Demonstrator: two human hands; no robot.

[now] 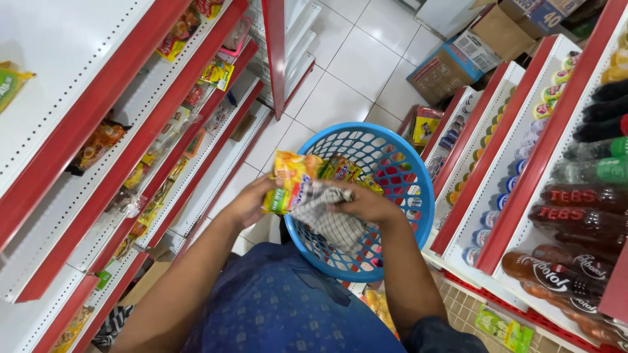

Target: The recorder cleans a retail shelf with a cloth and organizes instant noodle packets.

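A: Starting at the left, what does the left hand (pixel 248 204) have?

B: It is closed on the left edge of a yellow and green snack packet (pixel 291 182), fingers curled behind it and out of sight. The packet is held up in the aisle between the red-edged shelves (pixel 137 150), just in front of the blue basket (pixel 399 216).

A: How would that packet handle?

B: Probably very light, with a thin, crinkly film that is smooth enough to slide and contents that may crush if squeezed. An edge or corner pinch, as the left hand has it, looks the safest hold.

A: And to the right of it?

B: A checked cloth (pixel 327 216) hangs against the packet's right side, soft and limp, draping down over the basket's near rim. The right hand (pixel 366 204) is closed over the top of the cloth, pressing it to the packet, so the packet sits between the two hands with the cloth against its face.

A: Can the right fingers be seen?

B: Only the knuckles; the tips are buried in the cloth. More packets lie in the basket behind, and dark bottles (pixel 575 202) line the shelves at the far right.
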